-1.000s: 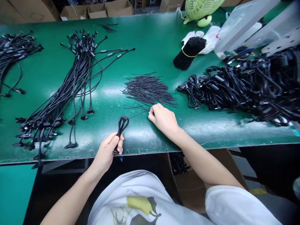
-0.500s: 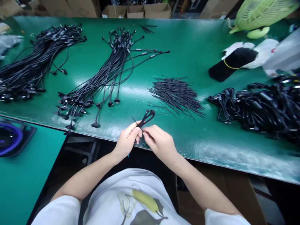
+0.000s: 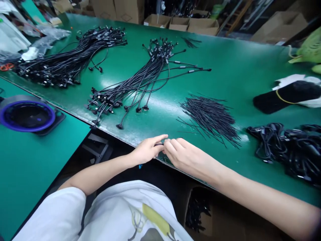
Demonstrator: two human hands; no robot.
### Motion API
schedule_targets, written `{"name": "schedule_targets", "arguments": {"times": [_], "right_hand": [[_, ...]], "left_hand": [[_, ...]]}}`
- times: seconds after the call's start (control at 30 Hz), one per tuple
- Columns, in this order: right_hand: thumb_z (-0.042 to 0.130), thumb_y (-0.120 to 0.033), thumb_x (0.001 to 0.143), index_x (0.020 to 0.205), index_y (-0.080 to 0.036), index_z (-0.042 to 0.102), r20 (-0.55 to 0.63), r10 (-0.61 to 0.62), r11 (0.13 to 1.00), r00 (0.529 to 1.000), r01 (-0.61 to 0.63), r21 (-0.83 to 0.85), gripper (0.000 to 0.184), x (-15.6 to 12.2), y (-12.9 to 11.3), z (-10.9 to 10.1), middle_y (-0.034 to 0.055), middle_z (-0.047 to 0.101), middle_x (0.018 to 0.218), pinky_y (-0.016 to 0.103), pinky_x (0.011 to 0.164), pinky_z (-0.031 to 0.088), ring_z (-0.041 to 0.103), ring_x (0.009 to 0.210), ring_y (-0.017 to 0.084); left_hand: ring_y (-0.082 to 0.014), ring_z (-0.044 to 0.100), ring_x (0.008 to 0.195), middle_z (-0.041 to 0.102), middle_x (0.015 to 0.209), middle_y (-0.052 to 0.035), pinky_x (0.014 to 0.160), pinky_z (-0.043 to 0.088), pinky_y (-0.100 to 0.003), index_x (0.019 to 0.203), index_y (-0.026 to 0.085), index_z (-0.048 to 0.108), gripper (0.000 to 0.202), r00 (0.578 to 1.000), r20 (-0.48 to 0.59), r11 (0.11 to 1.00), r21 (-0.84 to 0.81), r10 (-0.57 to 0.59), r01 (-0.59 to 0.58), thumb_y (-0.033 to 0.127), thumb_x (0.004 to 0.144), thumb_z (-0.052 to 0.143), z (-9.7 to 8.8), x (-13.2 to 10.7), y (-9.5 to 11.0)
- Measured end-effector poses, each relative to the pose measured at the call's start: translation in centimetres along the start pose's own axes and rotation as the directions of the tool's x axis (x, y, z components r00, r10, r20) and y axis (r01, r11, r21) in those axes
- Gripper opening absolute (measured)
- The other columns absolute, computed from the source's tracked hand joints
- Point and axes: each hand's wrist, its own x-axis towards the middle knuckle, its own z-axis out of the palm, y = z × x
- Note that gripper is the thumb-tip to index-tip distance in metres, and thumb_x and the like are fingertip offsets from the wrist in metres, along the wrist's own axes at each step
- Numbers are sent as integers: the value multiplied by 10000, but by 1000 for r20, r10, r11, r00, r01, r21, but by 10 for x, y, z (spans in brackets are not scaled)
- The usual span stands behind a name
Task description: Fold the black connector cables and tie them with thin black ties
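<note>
My left hand (image 3: 145,151) is at the front edge of the green table, with a short stretch of black cable (image 3: 158,144) between its fingers; its index finger points out toward the other hand. My right hand (image 3: 179,152) meets it there, fingers curled closed around the same cable. Most of that cable is hidden by the hands. Just beyond them lies a loose pile of thin black ties (image 3: 210,115). Behind and to the left, long black cables with plugs (image 3: 140,80) lie in a spread bunch.
Another cable bunch (image 3: 72,57) lies farther left. At right are coiled cables (image 3: 283,150) and a thick black bundle (image 3: 273,100) with a yellow band. A purple-rimmed round object (image 3: 51,115) sits on the side table. Cardboard boxes (image 3: 203,26) stand behind; a box of black items (image 3: 199,207) is below.
The view has swung left, so the table's contents appear farther right. The cable loop that stuck up between my hands is now hidden, and my right hand has turned over it.
</note>
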Motion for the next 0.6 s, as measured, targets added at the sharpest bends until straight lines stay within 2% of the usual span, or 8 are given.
{"name": "schedule_targets", "arguments": {"times": [0.07,0.13,0.23,0.37,0.43,0.5,0.57,0.6], "right_hand": [[415,-29,841,758,-122,630,-9,-25,999,1000,25,-27,248,2,-1,-2,66,470,681,342,561,283,426,609,191],[401,2,822,737,-125,625,-4,-6,998,1000,6,-62,271,5,-3,-1,59,455,653,329,543,258,404,579,182],[393,9,834,707,-136,600,-7,112,989,994,-112,-94,282,9,-2,9,42,441,602,305,521,229,375,537,168],[408,-32,864,694,-152,566,-51,363,932,931,-362,14,261,23,6,26,20,453,568,284,498,199,350,500,142],[417,-74,877,688,-159,561,-70,545,834,836,-532,143,253,32,6,32,20,496,583,283,493,196,374,500,129],[426,-160,917,722,-165,581,-74,743,646,665,-683,341,249,39,-1,35,25,568,645,268,508,234,451,544,123],[428,-260,952,792,-171,611,-2,877,386,480,-703,598,259,42,-11,37,21,615,706,245,547,302,518,601,125],[426,-298,960,811,-174,618,76,901,251,427,-656,712,273,41,-15,37,13,614,701,239,559,328,527,604,126]], "left_hand": [[-171,627,662,703,751,-23,716,515,-307,1413,166,493,531,1000,-19,995,97,18,-16,263,892,456,1,-1,1],[-235,679,939,740,1028,-80,886,506,-370,1412,179,497,519,997,-47,978,203,61,-51,266,905,425,2,-1,2],[-264,552,1263,595,1371,-108,1077,398,-409,1435,168,458,536,991,-80,963,255,109,-85,224,906,393,4,4,6],[-230,390,1405,427,1520,-125,1179,267,-358,1444,115,425,597,978,-197,995,-57,70,-82,143,847,448,9,17,15],[-227,383,1404,438,1514,-100,1175,272,-363,1432,148,440,572,965,-254,936,-321,62,-144,176,861,456,10,24,19],[-243,464,1330,547,1412,-96,1134,329,-396,1359,162,524,464,952,-290,827,-509,99,-241,278,926,403,6,28,21],[-249,526,1234,625,1266,-104,1093,362,-412,1209,153,638,443,922,-350,777,-530,166,-341,372,972,334,-2,25,22],[-247,530,1206,630,1216,-103,1087,357,-411,1121,156,682,455,900,-382,792,-472,212,-387,396,980,323,-6,22,22]]}}
